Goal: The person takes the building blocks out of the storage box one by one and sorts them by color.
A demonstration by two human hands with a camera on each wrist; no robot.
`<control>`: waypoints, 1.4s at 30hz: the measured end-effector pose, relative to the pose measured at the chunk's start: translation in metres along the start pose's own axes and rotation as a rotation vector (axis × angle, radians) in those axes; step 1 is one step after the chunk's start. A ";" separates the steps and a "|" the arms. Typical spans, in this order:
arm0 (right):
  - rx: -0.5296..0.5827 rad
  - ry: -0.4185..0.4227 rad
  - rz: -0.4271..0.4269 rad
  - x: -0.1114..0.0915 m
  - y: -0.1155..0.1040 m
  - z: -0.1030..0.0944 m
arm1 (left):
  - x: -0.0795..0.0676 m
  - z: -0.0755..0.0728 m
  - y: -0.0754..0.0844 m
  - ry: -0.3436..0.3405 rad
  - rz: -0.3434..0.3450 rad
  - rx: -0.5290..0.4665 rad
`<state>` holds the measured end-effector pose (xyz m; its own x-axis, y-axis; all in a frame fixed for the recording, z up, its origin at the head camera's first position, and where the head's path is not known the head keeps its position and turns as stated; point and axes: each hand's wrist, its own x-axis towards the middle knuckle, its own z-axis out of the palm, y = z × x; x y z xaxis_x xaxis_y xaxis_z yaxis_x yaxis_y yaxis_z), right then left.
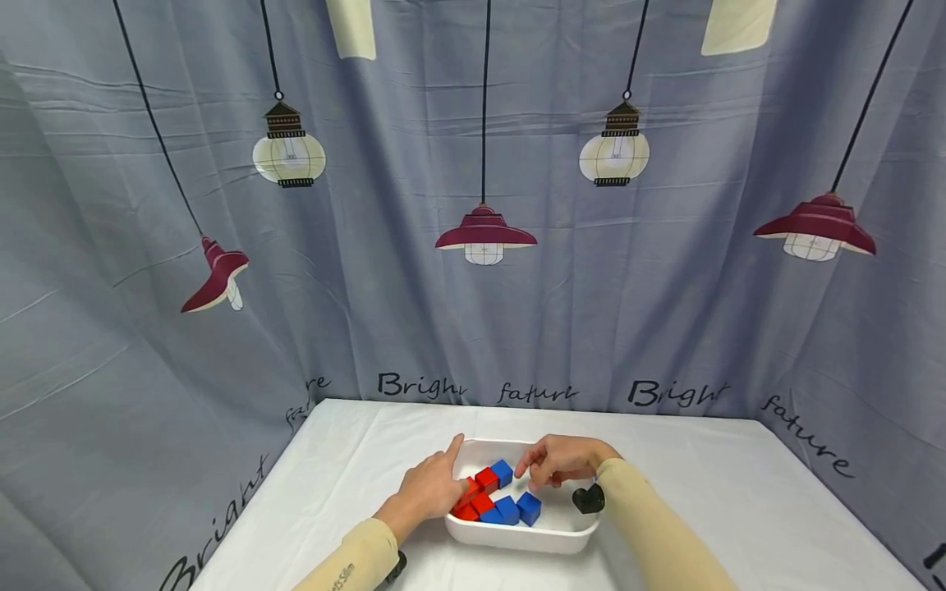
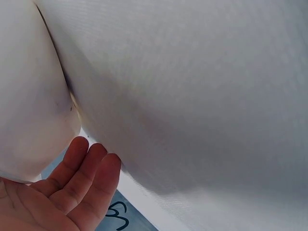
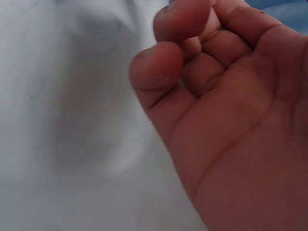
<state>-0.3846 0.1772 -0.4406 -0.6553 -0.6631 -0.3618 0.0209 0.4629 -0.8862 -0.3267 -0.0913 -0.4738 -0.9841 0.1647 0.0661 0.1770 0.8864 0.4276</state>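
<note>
A white tray holds several red cubes on its left side and several blue cubes close by them. At the tray's left wall is my left hand, its thumb over the rim by the red cubes. In the left wrist view, the other fingers lie along the outside of the white wall. My right hand hovers over the tray's right half, index finger pointing down near the blue cubes. Nothing shows between its thumb and bent fingers in the right wrist view.
The tray stands on a table with a white cloth. Behind and beside it hangs a grey-blue curtain printed with lamps and lettering. A dark heart-shaped piece sits at the right wrist.
</note>
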 end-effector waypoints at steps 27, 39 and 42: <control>-0.060 0.036 0.118 0.007 0.010 0.013 | -0.004 0.003 0.001 -0.017 -0.019 -0.008; -0.084 0.143 0.097 0.008 0.005 0.015 | 0.000 0.003 0.002 -0.004 -0.027 -0.008; -0.085 0.153 0.090 0.010 0.006 0.015 | 0.001 0.002 0.002 -0.007 -0.026 -0.005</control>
<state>-0.3797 0.1650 -0.4536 -0.7607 -0.5226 -0.3850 0.0254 0.5686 -0.8222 -0.3270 -0.0886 -0.4744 -0.9883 0.1444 0.0488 0.1512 0.8884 0.4335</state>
